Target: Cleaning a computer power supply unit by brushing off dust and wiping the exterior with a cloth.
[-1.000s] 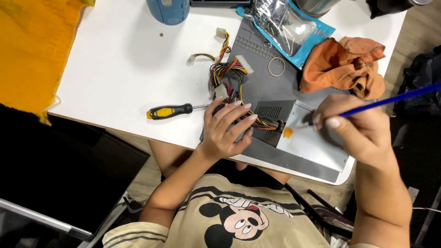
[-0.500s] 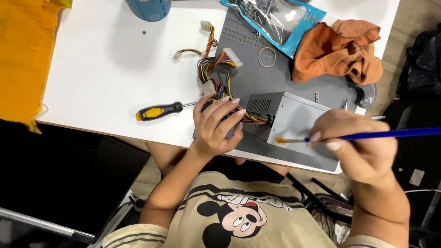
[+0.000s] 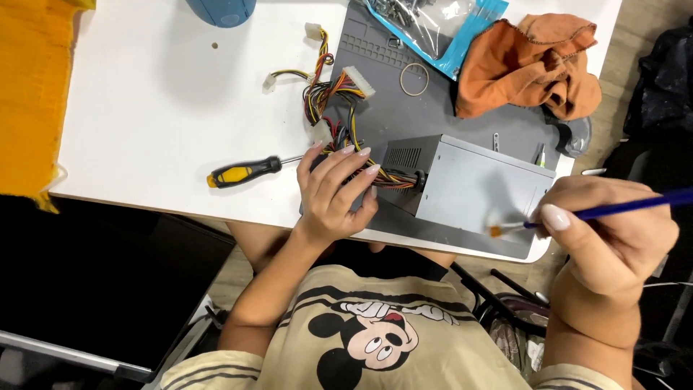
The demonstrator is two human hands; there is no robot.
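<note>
A grey metal power supply box (image 3: pixel 476 184) lies on a grey work mat (image 3: pixel 404 108) on the white table (image 3: pixel 159 108). Its bundle of coloured wires (image 3: pixel 332 97) fans out to the left. My left hand (image 3: pixel 333 195) rests flat on the wires where they leave the box, fingers spread. My right hand (image 3: pixel 606 235) grips a thin blue-handled paintbrush (image 3: pixel 577 214). The orange bristle tip sits at the box's near right edge.
A yellow-and-black screwdriver (image 3: pixel 245 172) lies left of my left hand. An orange cloth (image 3: pixel 527 65), a blue-edged clear bag of screws (image 3: pixel 433 22) and a rubber ring (image 3: pixel 414 78) lie at the back. A blue rounded object (image 3: pixel 220 10) stands far left; yellow fabric (image 3: pixel 29 87) lies beyond the table.
My right hand has drawn the brush tip rightward across the box's top, from near the wire outlet to the near right edge. My left hand has stayed on the wires.
</note>
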